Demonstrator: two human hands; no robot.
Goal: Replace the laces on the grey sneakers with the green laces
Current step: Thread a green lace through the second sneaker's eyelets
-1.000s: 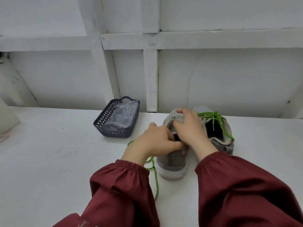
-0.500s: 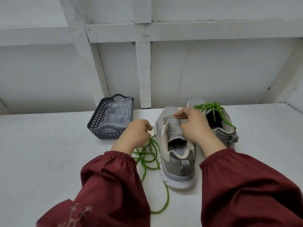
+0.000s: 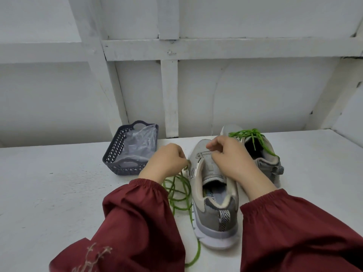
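Observation:
A grey sneaker (image 3: 215, 209) without laces stands heel toward me on the white table. My left hand (image 3: 167, 160) pinches one end of a loose green lace (image 3: 179, 193) beside the shoe's left eyelets; the rest of the lace lies coiled on the table and trails toward me. My right hand (image 3: 229, 156) rests on the shoe's tongue, its fingers curled at the upper near the eyelets. Whether it pinches anything is hidden. The second grey sneaker (image 3: 269, 160), laced in green, stands behind and to the right.
A dark perforated basket (image 3: 115, 154) holding a clear plastic bag stands at the back left of the white table (image 3: 49, 193). A white panelled wall rises right behind the shoes. My dark red sleeves fill the lower part of the view.
My left hand left the shoe's opening and moved to its left side, drawing the green lace out into coils. My right hand shifted forward onto the tongue. The view moved closer.

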